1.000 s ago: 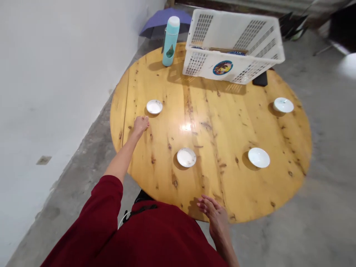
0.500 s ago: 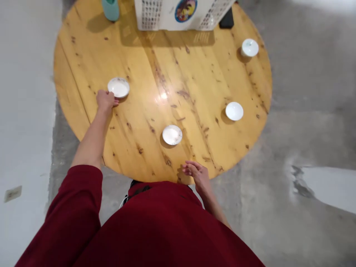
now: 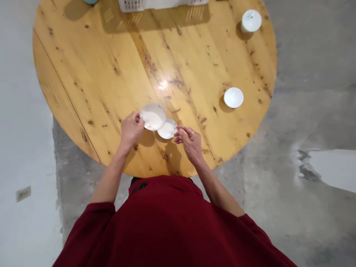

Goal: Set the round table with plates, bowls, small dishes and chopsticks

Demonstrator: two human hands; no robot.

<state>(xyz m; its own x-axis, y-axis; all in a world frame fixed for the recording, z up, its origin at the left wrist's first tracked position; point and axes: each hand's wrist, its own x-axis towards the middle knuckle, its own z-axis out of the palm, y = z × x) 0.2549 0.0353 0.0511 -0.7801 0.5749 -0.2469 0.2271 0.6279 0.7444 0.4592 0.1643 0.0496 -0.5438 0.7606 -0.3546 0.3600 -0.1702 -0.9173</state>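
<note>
My left hand [image 3: 130,128] grips a small white dish [image 3: 153,116] by its left rim and holds it just above the round wooden table [image 3: 83,74]. That dish overlaps a second white dish [image 3: 168,129] lying on the table near the front edge. My right hand [image 3: 188,140] is at the right rim of this second dish, fingers curled, touching or nearly touching it. Both arms come from red sleeves at the bottom.
A third white dish [image 3: 233,97] lies to the right. A white bowl [image 3: 251,20] stands at the far right of the table. The bottom of a white basket [image 3: 155,3] shows at the top edge. Grey concrete floor surrounds the table.
My left hand has picked up the dish from the table's left side and carried it right, over the near dish. My right hand has moved forward from the table edge to that dish.
</note>
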